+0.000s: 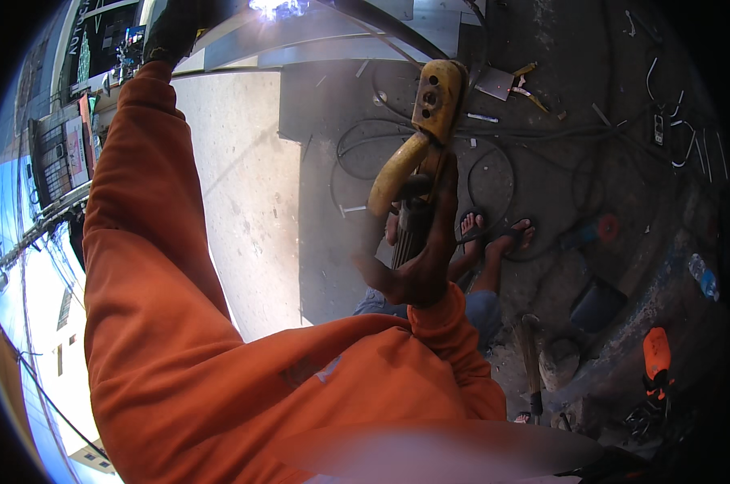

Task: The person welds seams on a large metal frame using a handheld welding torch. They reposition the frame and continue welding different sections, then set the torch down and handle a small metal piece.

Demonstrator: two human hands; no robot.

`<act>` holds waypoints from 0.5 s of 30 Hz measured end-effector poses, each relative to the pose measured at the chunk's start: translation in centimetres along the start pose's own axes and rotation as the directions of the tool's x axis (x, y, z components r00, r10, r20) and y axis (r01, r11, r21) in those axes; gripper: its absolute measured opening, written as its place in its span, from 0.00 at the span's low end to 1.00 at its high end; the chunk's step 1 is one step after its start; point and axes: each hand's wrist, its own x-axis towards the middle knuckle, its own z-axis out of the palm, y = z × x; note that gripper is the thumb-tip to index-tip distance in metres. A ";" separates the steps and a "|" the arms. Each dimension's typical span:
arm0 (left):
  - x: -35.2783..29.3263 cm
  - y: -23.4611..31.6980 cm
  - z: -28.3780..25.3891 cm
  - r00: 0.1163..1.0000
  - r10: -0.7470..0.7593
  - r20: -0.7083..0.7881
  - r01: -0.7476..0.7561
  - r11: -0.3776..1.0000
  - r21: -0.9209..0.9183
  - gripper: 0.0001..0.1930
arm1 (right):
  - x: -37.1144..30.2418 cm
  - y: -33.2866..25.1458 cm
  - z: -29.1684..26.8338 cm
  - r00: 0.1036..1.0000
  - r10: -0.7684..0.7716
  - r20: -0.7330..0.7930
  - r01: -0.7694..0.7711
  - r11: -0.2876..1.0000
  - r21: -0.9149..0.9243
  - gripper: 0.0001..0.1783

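My right hand (421, 270) is closed round the dark ribbed handle of a welding electrode holder (439, 101). The holder has a worn yellow head with several dark holes and a curved yellow lever (397, 171). From its head a thin rod (377, 36) slants up and left. A blinding white-violet welding arc (278, 6) glows at the top edge, beside grey metal sheet (333, 31). My left arm stretches up in an orange sleeve. Beyond its cuff my left hand (175, 32) is a dark shape near the metal, its fingers lost in shadow.
Looped dark cables (494, 133) lie on the grey floor. Sandalled feet (517, 234) stand below my right hand. Farther right are bent metal rods (688, 141), a black container (598, 304), a plastic bottle (704, 278) and an orange object (657, 352). A hammer-like tool (529, 363) leans near stones.
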 end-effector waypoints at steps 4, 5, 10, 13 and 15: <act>-0.1 -0.2 -0.1 1.000 0.003 -0.007 -0.003 1.000 0.011 0.34 | 0.1 0.1 0.2 0.997 -0.056 -0.061 0.058 0.998 0.020 0.72; -0.1 -0.1 0.0 1.000 0.001 -0.008 -0.001 1.000 0.008 0.34 | 0.0 0.1 0.0 0.999 -0.008 -0.046 0.009 1.000 0.029 0.72; -0.2 -0.2 0.0 1.000 0.004 -0.010 -0.004 1.000 0.011 0.34 | -0.1 -0.1 -0.1 1.000 0.019 -0.012 -0.019 0.999 0.032 0.72; -0.2 -0.2 -0.1 1.000 0.006 -0.010 -0.006 1.000 0.011 0.34 | -0.1 0.0 0.1 1.000 -0.013 -0.011 0.013 1.000 0.013 0.71; -0.2 -0.2 -0.1 1.000 0.008 -0.007 -0.008 1.000 0.010 0.33 | 0.0 0.1 0.3 0.999 -0.032 -0.019 0.032 0.999 0.013 0.71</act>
